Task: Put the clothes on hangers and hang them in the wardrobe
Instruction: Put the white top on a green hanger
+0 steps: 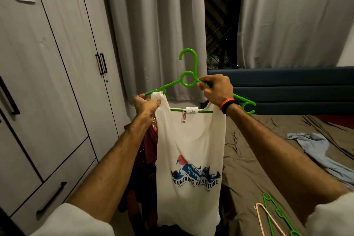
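Head view: both hands' grips clench green hanger point(188, 80); white shirt point(188, 159) hangs below.

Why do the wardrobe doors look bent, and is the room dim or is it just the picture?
Head view: the wide-angle lens bows the wardrobe edges; indoor lighting is dim and flat, with darkness in the gap between the curtains; the white tank top and green hanger stay fairly sharp.
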